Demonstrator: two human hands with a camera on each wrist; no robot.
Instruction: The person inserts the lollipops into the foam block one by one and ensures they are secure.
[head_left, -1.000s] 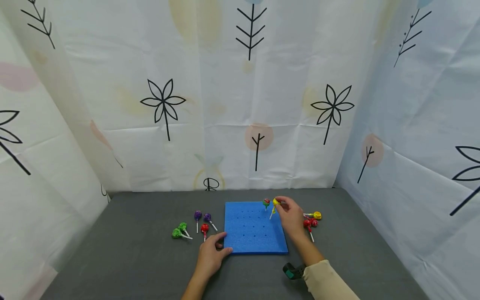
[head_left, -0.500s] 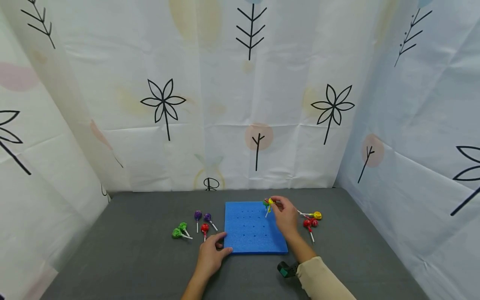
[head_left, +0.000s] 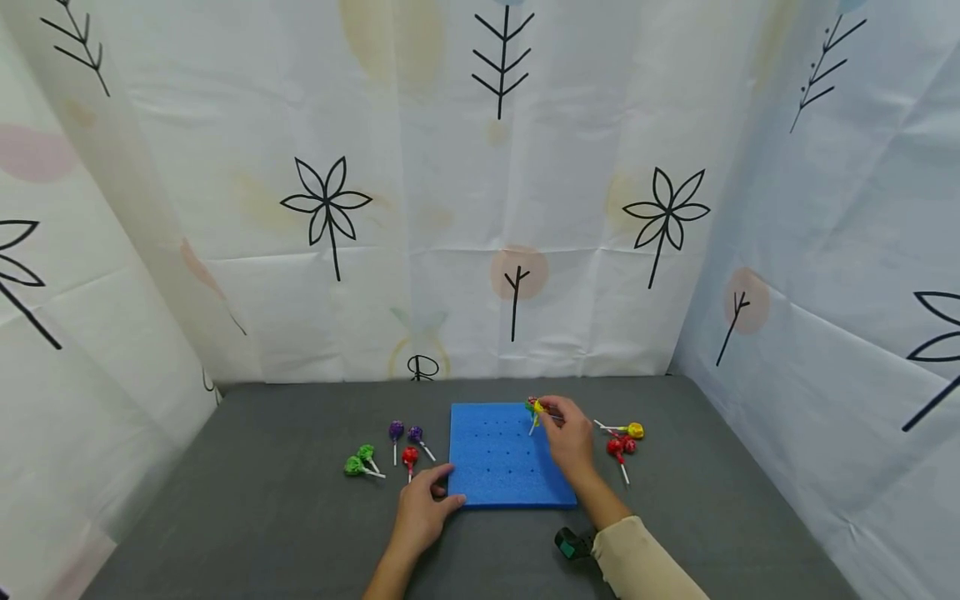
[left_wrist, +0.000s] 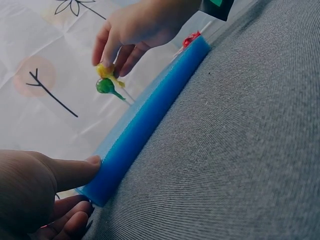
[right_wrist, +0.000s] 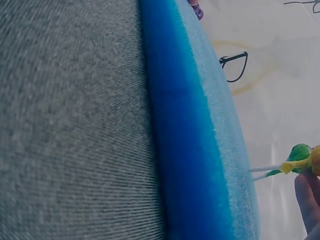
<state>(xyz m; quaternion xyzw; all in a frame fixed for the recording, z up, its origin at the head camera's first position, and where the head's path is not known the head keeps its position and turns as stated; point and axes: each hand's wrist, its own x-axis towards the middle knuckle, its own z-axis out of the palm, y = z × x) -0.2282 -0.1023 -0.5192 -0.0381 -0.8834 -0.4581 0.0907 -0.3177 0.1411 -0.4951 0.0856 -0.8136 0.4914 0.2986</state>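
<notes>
My right hand (head_left: 568,435) pinches a yellow lollipop (head_left: 538,407) by its wrapped head, stick pointing down, over the far right part of a blue foam board (head_left: 480,490) dotted with small holes. Right beside it, a green-wrapped lollipop (left_wrist: 105,86) stands with its stick in the board. In the right wrist view, the yellow lollipop's white stick (right_wrist: 264,168) reaches the board's surface. At the board's near left corner my left hand (head_left: 422,510) grips the edge, its thumb (left_wrist: 75,172) against the foam and the other fingers curled at the side.
Left of the board lie two purple lollipops (head_left: 396,430), a red one (head_left: 409,456) and two green ones (head_left: 353,466). To the right are a yellow lollipop (head_left: 635,431) and red ones (head_left: 615,447). A patterned white cloth (head_left: 450,208) encloses the grey table (head_left: 285,517).
The right hand has carried the yellow lollipop left and slightly lower, close to the green lollipop, bringing its stick to the board. The left hand has stayed at the board's corner.
</notes>
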